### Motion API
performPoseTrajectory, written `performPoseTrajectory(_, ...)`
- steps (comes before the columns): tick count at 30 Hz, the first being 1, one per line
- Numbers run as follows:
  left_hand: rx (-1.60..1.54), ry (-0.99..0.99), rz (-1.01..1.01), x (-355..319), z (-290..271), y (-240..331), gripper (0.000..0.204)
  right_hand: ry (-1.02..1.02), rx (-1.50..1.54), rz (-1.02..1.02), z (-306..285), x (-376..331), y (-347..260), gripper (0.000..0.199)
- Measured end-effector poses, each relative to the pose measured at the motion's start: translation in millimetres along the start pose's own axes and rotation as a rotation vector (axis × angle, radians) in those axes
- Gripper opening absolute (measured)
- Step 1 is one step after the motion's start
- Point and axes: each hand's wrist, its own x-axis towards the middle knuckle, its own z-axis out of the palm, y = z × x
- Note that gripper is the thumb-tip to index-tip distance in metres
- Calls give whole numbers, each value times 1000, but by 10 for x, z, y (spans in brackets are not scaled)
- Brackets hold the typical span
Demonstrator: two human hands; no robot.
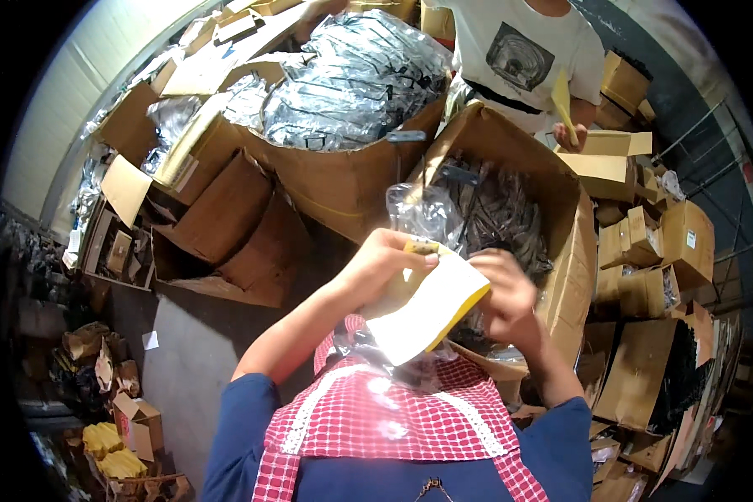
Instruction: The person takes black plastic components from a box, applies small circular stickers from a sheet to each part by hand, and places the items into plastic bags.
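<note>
My left hand point(383, 266) pinches the upper left edge of a yellow-edged sheet point(431, 308) with a bright white face, held in front of my chest. At the sheet's right side is my right hand point(506, 294), its fingers bent and smeared by motion; whether they grip anything is unclear. Clear plastic film point(422, 209) shows just beyond my hands, and more crumpled film lies below the sheet over my red checked apron point(368, 418). Past my right hand stands an open cardboard box point(565, 309) holding dark items in clear plastic point(510, 209).
A large carton point(343, 184) heaped with clear-bagged items point(356, 84) stands ahead. Across from me a person in a white shirt point(519, 58) holds a yellow sheet point(562, 105). Cartons point(686, 243) pile up at right; an open carton point(226, 284) sits at left near yellow bundles point(113, 452).
</note>
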Motion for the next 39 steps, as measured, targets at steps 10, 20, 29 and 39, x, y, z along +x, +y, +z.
performPoseTrajectory(10, 419, 5, 154, 12, 168, -105, 19, -120, -104, 276, -4, 546, -119, 13)
performPoseTrajectory(20, 439, 55, 112, -40, 238, -6, 19, -74, -319, 119, 122, 517, -158, 15)
performPoseTrajectory(29, 588, 47, 197, -44, 199, -76, 20, -181, -28, 317, -14, 540, -64, 18)
performPoseTrajectory(39, 598, 67, 203, -81, 181, -80, 20, -82, 21, 312, 88, 503, -93, 16)
